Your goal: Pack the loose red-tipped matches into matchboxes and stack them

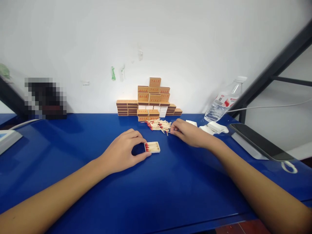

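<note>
A matchbox tray (156,151) of red-headed matches (152,147) lies mid-desk (156,188), its left end held between the left hand's (124,149) thumb and finger. Beyond, the right hand (191,132) curls at the match pile's (158,124) right edge; whether it grips one, I cannot tell. Matchboxes (154,97) stand stacked behind.

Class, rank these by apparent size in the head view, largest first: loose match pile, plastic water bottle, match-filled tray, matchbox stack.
1. Matchbox stack
2. Plastic water bottle
3. Loose match pile
4. Match-filled tray
</note>
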`<state>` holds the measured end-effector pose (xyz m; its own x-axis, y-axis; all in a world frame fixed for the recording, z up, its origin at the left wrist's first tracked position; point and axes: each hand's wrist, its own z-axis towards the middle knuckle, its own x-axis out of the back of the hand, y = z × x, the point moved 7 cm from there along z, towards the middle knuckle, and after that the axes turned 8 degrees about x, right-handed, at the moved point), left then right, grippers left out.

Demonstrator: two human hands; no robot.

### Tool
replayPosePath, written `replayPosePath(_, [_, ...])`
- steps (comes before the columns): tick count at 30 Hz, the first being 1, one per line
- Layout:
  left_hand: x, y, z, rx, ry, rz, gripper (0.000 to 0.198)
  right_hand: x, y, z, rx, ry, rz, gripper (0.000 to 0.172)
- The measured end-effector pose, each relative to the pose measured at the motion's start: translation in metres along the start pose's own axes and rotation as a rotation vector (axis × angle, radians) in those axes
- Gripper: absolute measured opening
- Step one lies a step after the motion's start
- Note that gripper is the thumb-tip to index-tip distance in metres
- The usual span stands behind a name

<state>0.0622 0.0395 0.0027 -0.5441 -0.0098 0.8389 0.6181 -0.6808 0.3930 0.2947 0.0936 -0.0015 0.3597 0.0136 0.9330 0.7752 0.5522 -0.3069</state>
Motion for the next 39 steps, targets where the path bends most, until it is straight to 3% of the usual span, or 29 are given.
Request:
replayPosePath(4, [0.001,-0.001,0.000,0.001,0.032,0.020,0.029,0.003,-0.042,-0.004,0.128,0.084,0.085,0.016])
replayPosePath(9, [0.002,0.001,0.000,-0.025,0.052,0.032,0.028,-0.015,-0.091,-0.010,0.231,0.071,0.145,0.010])
replayPosePath(13, [0.002,0.001,-0.001,-0.043,0.062,0.028,0.029,-0.024,-0.098,-0.012,0.254,0.030,0.148,0.006])
replayPosePath(21, [0.003,0.002,-0.001,-0.043,0.066,0.042,0.027,-0.020,-0.102,-0.018,0.261,0.015,0.089,0.009])
replayPosePath(26, [0.005,0.004,-0.002,-0.058,0.073,0.016,0.028,-0.002,-0.084,-0.010,0.211,0.149,0.056,0.012])
replayPosePath(30, [0.004,0.006,-0.002,-0.060,0.029,-0.028,0.027,0.022,-0.034,-0.004,-0.076,0.326,-0.081,0.014])
replayPosePath(34, [0.000,0.006,-0.002,-0.041,-0.017,-0.035,0.028,0.015,-0.003,-0.001,-0.270,0.225,-0.069,0.021])
replayPosePath(39, [-0.002,0.004,-0.002,-0.036,-0.022,-0.028,0.027,-0.005,-0.004,-0.002,-0.295,0.096,-0.069,0.024])
